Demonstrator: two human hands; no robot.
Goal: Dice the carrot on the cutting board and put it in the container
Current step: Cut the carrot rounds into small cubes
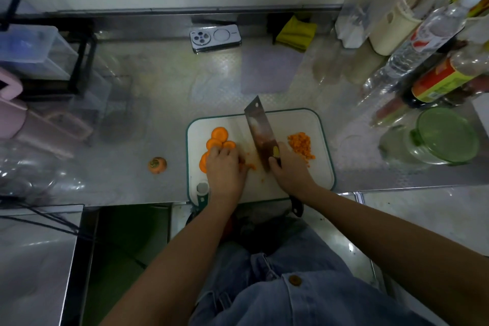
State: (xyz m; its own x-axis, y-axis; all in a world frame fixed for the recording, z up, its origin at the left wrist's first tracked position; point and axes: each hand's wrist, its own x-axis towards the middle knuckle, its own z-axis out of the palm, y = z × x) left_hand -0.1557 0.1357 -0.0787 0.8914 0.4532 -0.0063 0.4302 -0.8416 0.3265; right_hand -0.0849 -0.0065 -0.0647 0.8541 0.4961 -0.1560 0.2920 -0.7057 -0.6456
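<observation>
A white cutting board [299,180] with a green rim lies at the counter's front edge. Several round carrot slices [219,137] lie overlapped on its left part. My left hand [225,167] rests on the nearer slices, fingers bent over them; cut carrot strips [248,166] show at its right side. My right hand [288,167] grips the handle of a cleaver [260,135], whose blade stands on the board just right of the left hand. A pile of diced carrot [301,145] lies on the board's right part. A glass container [434,140] with a green lid stands to the right of the board.
A carrot top end [157,165] lies on the steel counter left of the board. A phone [214,38] and a yellow cloth [296,33] lie at the back. Bottles [423,42] crowd the right side. Pink and clear containers [34,103] stand on the left.
</observation>
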